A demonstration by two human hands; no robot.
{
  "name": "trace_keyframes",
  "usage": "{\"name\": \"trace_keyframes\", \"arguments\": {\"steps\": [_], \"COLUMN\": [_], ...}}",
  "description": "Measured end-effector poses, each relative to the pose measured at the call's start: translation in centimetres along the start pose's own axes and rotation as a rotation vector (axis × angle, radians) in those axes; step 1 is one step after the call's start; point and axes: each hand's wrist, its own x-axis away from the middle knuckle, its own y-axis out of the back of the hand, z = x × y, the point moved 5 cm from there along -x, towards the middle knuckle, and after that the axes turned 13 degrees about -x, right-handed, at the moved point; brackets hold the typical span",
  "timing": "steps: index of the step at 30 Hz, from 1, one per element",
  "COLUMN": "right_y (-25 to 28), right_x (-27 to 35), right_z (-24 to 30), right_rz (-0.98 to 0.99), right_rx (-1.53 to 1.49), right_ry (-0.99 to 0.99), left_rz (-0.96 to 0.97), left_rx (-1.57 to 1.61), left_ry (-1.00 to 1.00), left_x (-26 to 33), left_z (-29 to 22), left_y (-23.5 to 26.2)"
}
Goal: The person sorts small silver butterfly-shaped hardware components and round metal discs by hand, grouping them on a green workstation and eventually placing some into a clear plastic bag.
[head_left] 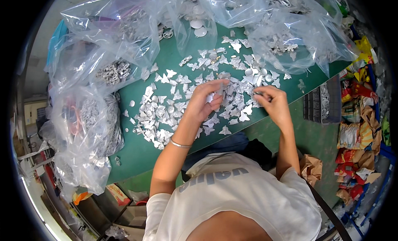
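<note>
Many small silver-coloured metal pieces (161, 112), several of them butterfly-shaped and some round, are spread over a green table (137, 158). My left hand (204, 101), with a silver bangle (180, 144) at its wrist, is above the middle of the spread. Its fingers curl round silvery pieces whose shape is partly hidden. To the right, my right hand (273, 103) has thumb and fingertips drawn together at the edge of the pieces. Whatever is between those fingertips is too small to make out.
Clear plastic bags (89, 129) of metal chains and parts line the table's left side. More bags (290, 38) lie along the back. A dark crate (323, 102) stands beyond the right edge, near colourful packages (352, 137). A brown paper bag (311, 168) is below.
</note>
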Motion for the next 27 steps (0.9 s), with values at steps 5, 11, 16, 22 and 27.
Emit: {"name": "trace_keyframes", "arguments": {"steps": [5,11,16,22,27], "right_y": [-3.9,-4.8,-5.2,-6.1,-6.3], "right_x": [-0.5,-0.9,-1.2,-0.7,-1.9], "right_z": [1.0,0.9,0.1,1.4,0.2], "right_rz": [0.156,0.192,0.234,0.400,0.468], "right_rx": [0.350,0.421,0.421,0.721,0.426], "right_ry": [0.063,-0.139,-0.147,-0.123,-0.076], "left_rz": [-0.315,-0.308,-0.361,-0.369,-0.362], "left_rx": [0.266,0.034,-0.143,-0.159,-0.154], "left_ry": [-0.039,-0.069,-0.020,-0.071,-0.076], "left_x": [1.6,3.2,3.7,4.2,4.3], "left_z": [1.9,2.6,3.5,3.7,3.9], "left_y": [1.6,0.5,-0.1,-0.2,-0.4]}}
